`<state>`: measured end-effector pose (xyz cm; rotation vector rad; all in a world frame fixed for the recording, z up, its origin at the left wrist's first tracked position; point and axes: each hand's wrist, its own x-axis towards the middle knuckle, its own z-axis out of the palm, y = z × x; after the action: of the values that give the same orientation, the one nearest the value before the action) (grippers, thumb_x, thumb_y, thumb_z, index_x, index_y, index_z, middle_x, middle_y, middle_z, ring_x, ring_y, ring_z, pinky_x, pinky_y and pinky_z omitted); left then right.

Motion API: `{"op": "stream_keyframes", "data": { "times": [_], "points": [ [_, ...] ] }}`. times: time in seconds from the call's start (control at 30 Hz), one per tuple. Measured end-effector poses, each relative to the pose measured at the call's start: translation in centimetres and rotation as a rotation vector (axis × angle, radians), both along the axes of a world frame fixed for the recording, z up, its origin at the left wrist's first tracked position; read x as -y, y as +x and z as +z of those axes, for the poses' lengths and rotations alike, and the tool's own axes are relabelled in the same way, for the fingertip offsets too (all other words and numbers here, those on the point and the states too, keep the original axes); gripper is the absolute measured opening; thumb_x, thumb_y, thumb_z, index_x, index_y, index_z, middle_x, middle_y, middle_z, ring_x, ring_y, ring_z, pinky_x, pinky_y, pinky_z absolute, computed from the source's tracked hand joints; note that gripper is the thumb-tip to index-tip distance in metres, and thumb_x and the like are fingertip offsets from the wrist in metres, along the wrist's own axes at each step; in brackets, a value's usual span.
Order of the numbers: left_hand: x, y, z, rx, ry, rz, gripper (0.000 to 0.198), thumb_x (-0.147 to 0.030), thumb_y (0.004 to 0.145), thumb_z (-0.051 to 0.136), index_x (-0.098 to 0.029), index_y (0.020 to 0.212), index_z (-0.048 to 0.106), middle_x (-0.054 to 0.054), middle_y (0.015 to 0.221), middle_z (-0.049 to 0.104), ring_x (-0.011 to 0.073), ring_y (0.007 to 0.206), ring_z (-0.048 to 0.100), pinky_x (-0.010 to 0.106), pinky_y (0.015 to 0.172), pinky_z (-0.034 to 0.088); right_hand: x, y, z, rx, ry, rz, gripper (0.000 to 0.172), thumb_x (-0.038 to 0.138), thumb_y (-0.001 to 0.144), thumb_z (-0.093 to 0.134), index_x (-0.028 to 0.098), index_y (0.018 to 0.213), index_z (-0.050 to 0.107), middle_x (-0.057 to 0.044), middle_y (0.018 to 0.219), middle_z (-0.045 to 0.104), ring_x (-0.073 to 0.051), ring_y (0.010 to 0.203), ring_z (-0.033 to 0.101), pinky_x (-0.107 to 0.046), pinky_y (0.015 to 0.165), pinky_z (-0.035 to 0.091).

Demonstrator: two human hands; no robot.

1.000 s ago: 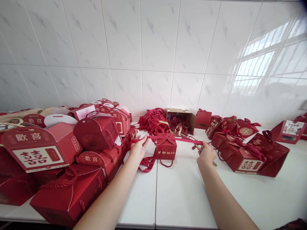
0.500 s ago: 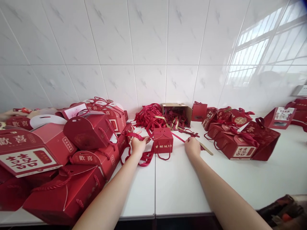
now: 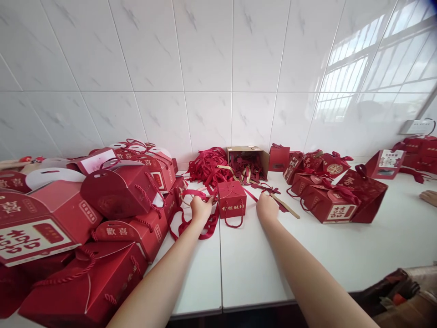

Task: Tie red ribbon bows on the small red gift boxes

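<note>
A small red gift box (image 3: 232,200) with gold characters and a cord handle stands upright between my hands. Left of it, my left hand (image 3: 202,209) is closed on a red ribbon (image 3: 209,228), whose loose loops lie on the table below. My right hand (image 3: 267,207), also closed, grips the ribbon's other stretch, which runs taut from behind the box. Its fingertips are hidden from me. Just beyond the right hand lie dark red tags with a gold strip (image 3: 288,207).
Red gift boxes (image 3: 112,187) are piled at left. Behind are a ribbon heap (image 3: 210,166) and an open carton (image 3: 264,164) of tags. Ribboned boxes (image 3: 327,200) stand at right. Another person's hand (image 3: 429,197) rests at the right edge. A brown bag (image 3: 403,291) sits front right.
My left hand's fingers have closed further round the ribbon. My right hand still pulls the other stretch beside the box. The view has turned slightly right, bringing another person's hand into sight.
</note>
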<state>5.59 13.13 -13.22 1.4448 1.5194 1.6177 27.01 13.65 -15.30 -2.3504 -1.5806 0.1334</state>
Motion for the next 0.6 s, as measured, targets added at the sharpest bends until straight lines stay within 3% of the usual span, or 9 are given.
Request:
{"op": "stream_keyframes", "data": {
  "times": [0.17,0.4,0.6],
  "points": [
    [-0.7,-0.1,-0.8,0.022,-0.006,-0.043,0.033,-0.013,0.072,0.066,-0.015,0.104,0.059,0.004,0.067,0.068,0.0192,0.066,0.068,0.028,0.065,0.051,-0.1,-0.1,0.0,0.001,0.021,-0.038,0.034,0.003,0.086,0.031,0.013,0.106,0.056,-0.015,0.102,0.063,-0.022,0.094,0.063,-0.03,0.073,0.047],
    [-0.8,-0.3,-1.1,0.049,0.026,0.001,0.032,-0.015,0.069,0.069,-0.017,0.1,0.06,0.006,0.077,0.069,0.0213,0.072,0.066,0.032,0.073,0.049,-0.1,-0.2,-0.1,0.023,0.014,-0.049,0.033,0.006,0.088,0.028,0.012,0.103,0.057,-0.015,0.099,0.064,-0.024,0.091,0.064,-0.031,0.07,0.046],
    [-0.7,-0.5,-1.3,0.14,0.047,-0.049,0.031,-0.013,0.07,0.067,-0.018,0.1,0.06,0.005,0.075,0.069,0.0202,0.075,0.066,0.031,0.074,0.049,0.1,-0.5,0.1,0.021,0.002,-0.053,0.032,0.007,0.088,0.028,0.013,0.102,0.057,-0.014,0.094,0.064,-0.025,0.088,0.064,-0.032,0.068,0.045]
  ]
}}
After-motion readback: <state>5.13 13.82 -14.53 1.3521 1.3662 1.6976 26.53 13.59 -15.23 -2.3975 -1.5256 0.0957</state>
